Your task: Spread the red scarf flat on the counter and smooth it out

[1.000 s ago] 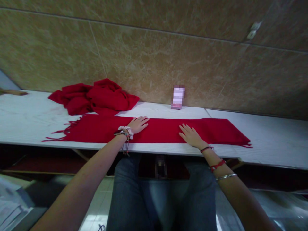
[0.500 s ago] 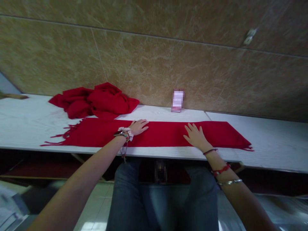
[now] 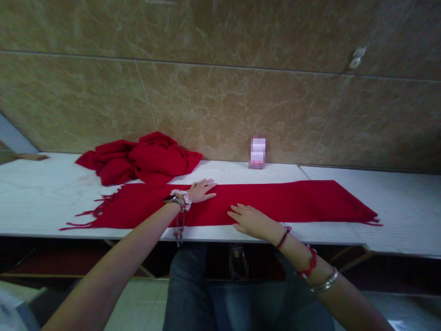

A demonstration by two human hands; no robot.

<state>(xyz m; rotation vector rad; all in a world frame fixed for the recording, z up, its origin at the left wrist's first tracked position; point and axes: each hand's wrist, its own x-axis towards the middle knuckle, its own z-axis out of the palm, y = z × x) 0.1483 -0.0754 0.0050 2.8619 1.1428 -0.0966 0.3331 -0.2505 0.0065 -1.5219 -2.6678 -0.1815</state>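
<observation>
A long red scarf (image 3: 292, 202) with fringed ends lies flat and folded into a strip along the white table. My left hand (image 3: 202, 191) rests on it left of the middle, fingers stretched out near its far edge. Closer to the near edge, my right hand (image 3: 250, 220) is over the scarf with its fingers extended and pointing left; whether it presses on the cloth I cannot tell. Neither hand grips anything. Behind the scarf's left part sits a crumpled heap of red cloth (image 3: 155, 158).
A brown marbled wall (image 3: 220, 105) rises behind the white table (image 3: 406, 207). Against it leans a small blurred-out upright object (image 3: 258, 151). A brown wooden piece (image 3: 31, 156) lies at the far left. Open shelf space shows under the tabletop, above my knees.
My right hand has slid left and nearer to me along the scarf, toward my left hand. My left hand stays in about the same place on the cloth. The view has tilted up slightly.
</observation>
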